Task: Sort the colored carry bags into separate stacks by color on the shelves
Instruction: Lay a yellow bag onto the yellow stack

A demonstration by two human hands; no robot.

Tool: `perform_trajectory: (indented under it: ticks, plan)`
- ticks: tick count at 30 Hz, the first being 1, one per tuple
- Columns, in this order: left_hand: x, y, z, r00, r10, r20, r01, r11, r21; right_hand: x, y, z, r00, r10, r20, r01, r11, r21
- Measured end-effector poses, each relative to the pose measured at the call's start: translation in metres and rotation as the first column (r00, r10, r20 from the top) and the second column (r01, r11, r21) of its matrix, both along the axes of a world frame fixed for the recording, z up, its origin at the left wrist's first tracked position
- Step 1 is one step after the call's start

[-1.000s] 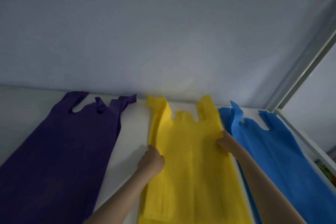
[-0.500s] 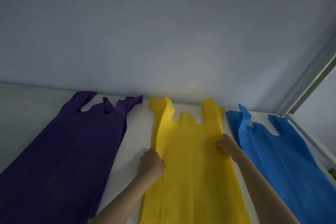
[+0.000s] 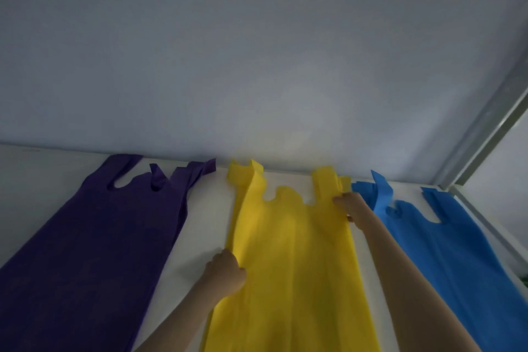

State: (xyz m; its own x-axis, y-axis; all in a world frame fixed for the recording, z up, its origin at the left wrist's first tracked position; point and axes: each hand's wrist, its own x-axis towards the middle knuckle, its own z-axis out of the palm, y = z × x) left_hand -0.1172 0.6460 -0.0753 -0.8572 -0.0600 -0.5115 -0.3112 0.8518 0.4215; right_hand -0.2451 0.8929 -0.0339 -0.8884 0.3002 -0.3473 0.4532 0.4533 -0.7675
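Yellow bag (image 3: 294,251) edges gripped by both hands, white gaps flanking.

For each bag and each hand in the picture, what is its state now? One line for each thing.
purple bags: lying flat on the shelf, untouched, handles toward the wall.
yellow bags: lying flat between the other two colors, held at both side edges.
blue bags: lying flat, untouched, one handle curled.
left hand: grips the yellow bags' left edge.
right hand: grips their right edge near the handle.

Grey back wall (image 3: 257,51); metal frame post (image 3: 485,128) at right.
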Motion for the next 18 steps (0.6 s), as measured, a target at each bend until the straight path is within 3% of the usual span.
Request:
perform_trajectory:
  ticks: [5,9,11,13,15,18]
  plan:
    - [-0.003,-0.001,-0.009,0.996,0.077,0.032,-0.077,0.997,0.005,-0.018,0.002,-0.002,0.985,0.048,-0.166,-0.053,0.998,-0.028]
    - [-0.006,0.001,-0.001,0.993,0.099,0.061,-0.097,0.995,-0.025,-0.024,0.012,-0.022,0.985,0.154,-0.081,-0.153,0.988,0.021]
    - [-0.015,0.007,0.014,0.988,0.157,-0.014,-0.157,0.980,-0.120,-0.020,0.017,-0.022,0.985,0.168,-0.022,-0.167,0.983,0.072]
    - [-0.036,0.014,0.030,0.960,0.217,-0.179,-0.251,0.948,-0.196,-0.005,0.021,-0.019,0.987,0.158,0.001,-0.155,0.971,0.184]
    - [-0.069,0.020,0.036,0.925,0.211,-0.315,-0.267,0.952,-0.148,0.018,0.025,-0.022,0.988,0.151,0.033,-0.155,0.963,0.220]
    - [-0.111,0.035,0.041,0.901,0.226,-0.370,-0.261,0.964,-0.045,0.053,0.025,-0.031,0.976,0.177,0.124,-0.196,0.967,0.165]
